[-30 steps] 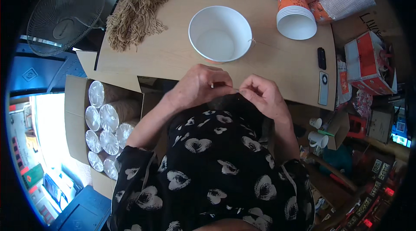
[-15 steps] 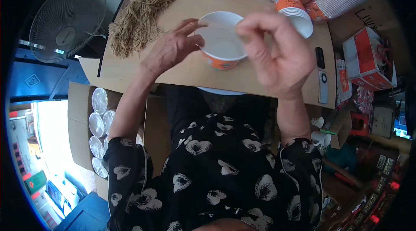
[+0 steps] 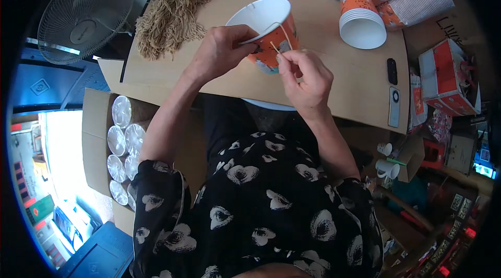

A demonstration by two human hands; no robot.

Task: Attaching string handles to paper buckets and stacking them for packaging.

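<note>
My left hand (image 3: 222, 52) grips the near rim of an orange-patterned paper bucket (image 3: 253, 16), thumb outside and fingers over the edge. The bucket tilts above the tabletop, its white inside facing up. A thin beige cord (image 3: 288, 37) loops over the rim on its right side and hangs down the outer wall. My right hand (image 3: 309, 79), just right of the bucket, pinches the cord between thumb and fingertips. Another short cord end stands out near those fingertips. At the far left of the table lies a heap of similar beige cords (image 3: 175, 14).
Nested orange buckets (image 3: 360, 19) lie on their side at the right, before wrapped stacks (image 3: 412, 6) of more. A black object (image 3: 392, 71) and a silver remote-like device (image 3: 394, 107) sit near the right edge. A fan (image 3: 86, 17) and a carton of wrapped stacks (image 3: 99, 142) stand left.
My right hand has come down and left to the bucket's outer wall, with the cord now visible in its pinch. The bucket has tilted, and my left hand has closed over its near rim.
</note>
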